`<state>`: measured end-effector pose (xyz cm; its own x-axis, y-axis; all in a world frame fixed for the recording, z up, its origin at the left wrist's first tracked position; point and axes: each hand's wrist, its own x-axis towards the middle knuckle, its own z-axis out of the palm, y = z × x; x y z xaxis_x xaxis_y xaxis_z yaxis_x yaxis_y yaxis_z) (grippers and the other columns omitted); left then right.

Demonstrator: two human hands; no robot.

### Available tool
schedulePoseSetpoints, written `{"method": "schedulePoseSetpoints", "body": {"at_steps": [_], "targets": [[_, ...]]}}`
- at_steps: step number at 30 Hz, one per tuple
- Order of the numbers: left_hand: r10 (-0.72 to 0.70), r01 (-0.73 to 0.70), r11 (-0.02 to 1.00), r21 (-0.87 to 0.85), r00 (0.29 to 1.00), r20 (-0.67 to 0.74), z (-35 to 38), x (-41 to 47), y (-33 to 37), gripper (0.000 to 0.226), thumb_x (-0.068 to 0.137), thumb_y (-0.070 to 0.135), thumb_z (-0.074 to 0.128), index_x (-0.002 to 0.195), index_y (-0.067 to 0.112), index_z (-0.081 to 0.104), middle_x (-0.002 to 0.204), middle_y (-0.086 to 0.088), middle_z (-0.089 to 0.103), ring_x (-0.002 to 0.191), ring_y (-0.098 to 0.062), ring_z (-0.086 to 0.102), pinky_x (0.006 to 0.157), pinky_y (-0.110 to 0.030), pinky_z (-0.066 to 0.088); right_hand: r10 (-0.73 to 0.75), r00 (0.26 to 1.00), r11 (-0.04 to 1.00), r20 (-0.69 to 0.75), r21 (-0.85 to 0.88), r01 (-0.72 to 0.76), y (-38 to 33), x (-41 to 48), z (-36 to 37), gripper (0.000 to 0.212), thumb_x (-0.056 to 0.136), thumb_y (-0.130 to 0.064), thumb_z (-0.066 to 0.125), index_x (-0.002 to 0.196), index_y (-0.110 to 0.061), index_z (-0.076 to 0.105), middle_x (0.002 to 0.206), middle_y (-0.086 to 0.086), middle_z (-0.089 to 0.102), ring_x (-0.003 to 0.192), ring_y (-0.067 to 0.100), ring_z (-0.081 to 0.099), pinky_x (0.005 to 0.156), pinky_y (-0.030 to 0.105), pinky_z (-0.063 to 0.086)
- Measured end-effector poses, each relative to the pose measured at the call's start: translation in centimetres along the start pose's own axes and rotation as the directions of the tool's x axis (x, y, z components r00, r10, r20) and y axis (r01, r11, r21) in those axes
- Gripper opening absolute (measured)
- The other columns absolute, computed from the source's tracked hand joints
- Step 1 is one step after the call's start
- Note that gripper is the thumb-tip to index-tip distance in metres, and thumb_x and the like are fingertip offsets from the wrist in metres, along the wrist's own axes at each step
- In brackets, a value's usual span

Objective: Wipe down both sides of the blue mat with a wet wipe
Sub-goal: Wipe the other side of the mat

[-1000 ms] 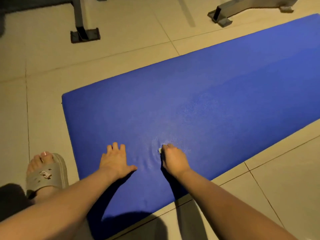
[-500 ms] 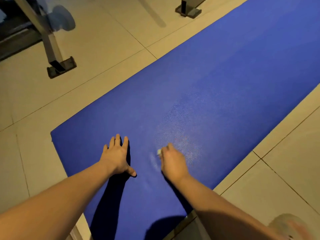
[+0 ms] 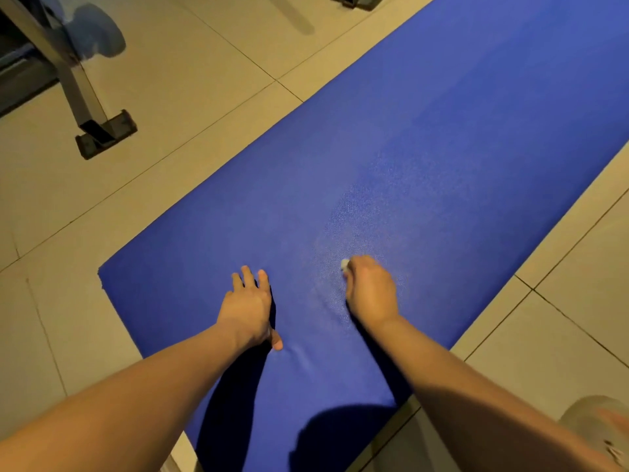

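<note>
The blue mat (image 3: 425,141) lies flat on the tiled floor and runs from the lower left to the upper right. My left hand (image 3: 246,310) presses flat on it near its near end, fingers straight and spread. My right hand (image 3: 371,289) is curled round a small white wet wipe (image 3: 344,264), of which only a bit shows past my fingers, and holds it against the mat. A damp, shiny patch spreads on the mat above that hand.
A metal frame leg with a black foot (image 3: 105,132) stands on the tiles at the upper left. Another black foot (image 3: 357,0) shows at the top edge. A grey slipper on a foot (image 3: 599,427) is at the lower right corner.
The view has swung, so the mat now runs more diagonally. My right hand with the wipe has slid a little up and right along the mat. My left hand stays pressed in place.
</note>
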<state>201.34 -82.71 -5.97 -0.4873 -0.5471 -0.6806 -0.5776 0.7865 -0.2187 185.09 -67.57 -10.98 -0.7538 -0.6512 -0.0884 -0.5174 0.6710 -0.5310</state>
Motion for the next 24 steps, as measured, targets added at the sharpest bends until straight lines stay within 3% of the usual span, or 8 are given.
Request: {"method": "schedulePoseSetpoints", "body": {"at_steps": [4, 6, 8, 10, 12, 15, 20, 24], "targets": [[0.012, -0.012, 1.000, 0.020, 1.000, -0.011, 0.1, 0.1, 0.0, 0.159, 0.053, 0.074, 0.084, 0.157, 0.000, -0.011, 0.162, -0.033, -0.008, 0.151, -0.050, 0.002, 0.113, -0.048, 0.039, -0.311, 0.925, 0.949, 0.219, 0.009, 0.316, -3.4, -4.1, 2.1, 0.026, 0.075, -0.008, 0.080, 0.074, -0.017, 0.056, 0.071, 0.003, 0.053, 0.054, 0.028, 0.055, 0.046, 0.029, 0.031], [0.013, -0.012, 1.000, 0.022, 1.000, -0.009, 0.0, 0.1, 0.0, 0.159, 0.053, 0.074, 0.084, 0.157, -0.001, -0.010, 0.162, -0.034, -0.007, 0.151, -0.051, 0.003, 0.112, -0.048, 0.040, -0.393, 0.888, 0.910, 0.239, -0.033, 0.412, -2.5, -2.5, 1.2, 0.027, 0.071, -0.008, 0.083, 0.078, -0.018, 0.059, 0.072, 0.002, 0.054, 0.055, 0.026, 0.057, 0.045, 0.029, 0.038], [0.019, -0.019, 0.999, 0.029, 1.000, -0.007, 0.0, 0.2, 0.0, 0.158, 0.054, 0.075, 0.083, 0.157, -0.001, -0.010, 0.162, -0.034, -0.007, 0.150, -0.051, 0.003, 0.112, -0.048, 0.041, -0.333, 0.934, 0.931, 0.127, -0.110, 0.347, -0.7, 0.3, 0.1, 0.015, 0.082, -0.009, 0.075, 0.088, -0.017, 0.064, 0.081, 0.005, 0.059, 0.065, 0.030, 0.061, 0.052, 0.033, 0.042], [0.025, -0.025, 0.999, 0.030, 1.000, -0.011, 0.1, 0.1, -0.1, 0.158, 0.053, 0.076, 0.082, 0.156, -0.001, -0.010, 0.161, -0.034, -0.007, 0.150, -0.051, 0.003, 0.112, -0.048, 0.041, -0.180, 0.984, 0.966, -0.002, -0.191, 0.176, 1.0, 3.3, -1.6, 0.002, 0.094, -0.017, 0.064, 0.094, -0.014, 0.065, 0.088, 0.007, 0.060, 0.074, 0.032, 0.061, 0.057, 0.032, 0.036], [0.029, -0.028, 0.999, 0.028, 0.999, -0.025, 0.2, 0.2, -0.2, 0.158, 0.052, 0.077, 0.081, 0.156, 0.000, -0.009, 0.161, -0.035, -0.007, 0.150, -0.051, 0.004, 0.112, -0.048, 0.041, -0.076, 0.995, 0.967, -0.059, -0.247, 0.059, 1.7, 5.1, -2.2, 0.011, 0.098, -0.020, 0.060, 0.093, -0.011, 0.065, 0.089, 0.009, 0.060, 0.077, 0.033, 0.060, 0.059, 0.032, 0.032], [0.032, -0.031, 0.999, 0.035, 0.999, -0.035, 0.3, 0.2, -0.2, 0.159, 0.052, 0.078, 0.080, 0.157, 0.000, -0.009, 0.161, -0.035, -0.007, 0.150, -0.051, 0.005, 0.111, -0.047, 0.042, -0.019, 0.995, 0.986, -0.096, -0.169, 0.003, -0.2, 3.4, -0.8, 0.015, 0.097, -0.016, 0.063, 0.084, -0.009, 0.068, 0.082, 0.008, 0.059, 0.068, 0.032, 0.060, 0.055, 0.031, 0.035], [0.035, -0.034, 0.999, 0.015, 0.999, -0.037, 0.3, 0.2, -0.2, 0.159, 0.052, 0.076, 0.082, 0.157, -0.001, -0.010, 0.161, -0.035, -0.008, 0.150, -0.052, 0.003, 0.113, -0.046, 0.041, -0.242, 0.968, 0.970, 0.059, 0.027, 0.241, -4.3, -4.2, 3.1, 0.021, 0.096, -0.023, 0.066, 0.077, -0.014, 0.063, 0.075, 0.003, 0.053, 0.059, 0.029, 0.055, 0.048, 0.037, 0.045], [0.033, -0.032, 0.999, 0.021, 0.999, -0.031, 0.2, 0.1, -0.2, 0.158, 0.053, 0.077, 0.081, 0.156, -0.001, -0.011, 0.161, -0.034, -0.008, 0.150, -0.052, 0.003, 0.113, -0.047, 0.040, -0.434, 0.893, 0.890, 0.122, -0.096, 0.445, -2.3, -1.4, 1.4, 0.018, 0.081, -0.019, 0.081, 0.079, -0.017, 0.064, 0.073, 0.003, 0.055, 0.057, 0.027, 0.056, 0.046, 0.031, 0.038]]}}
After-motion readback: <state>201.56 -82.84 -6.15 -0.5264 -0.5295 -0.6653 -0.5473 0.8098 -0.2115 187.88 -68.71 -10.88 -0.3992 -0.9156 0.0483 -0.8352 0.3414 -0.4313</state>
